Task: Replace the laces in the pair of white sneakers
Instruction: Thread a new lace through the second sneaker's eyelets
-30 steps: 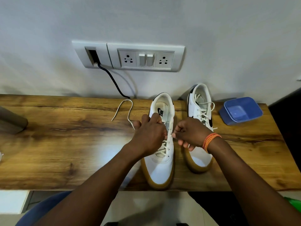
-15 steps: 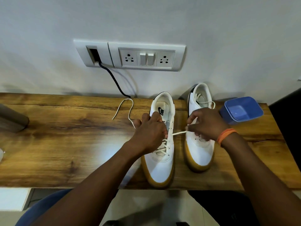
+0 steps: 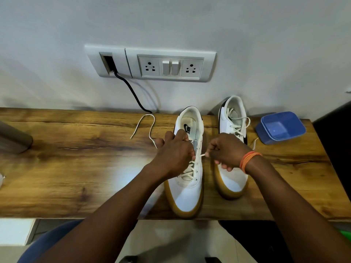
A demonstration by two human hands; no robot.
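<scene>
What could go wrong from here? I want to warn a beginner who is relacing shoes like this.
The left sneaker has its toe over the table edge, so a hard tug might tip it off. The right hand pinches only the lace tip, which may slip. The loose lace end beside the left hand could pull through unevenly.

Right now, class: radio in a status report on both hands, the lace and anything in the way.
Left hand grips left sneaker. Right hand pinches lace end. Nothing blocking; blue tub sits aside.
</scene>
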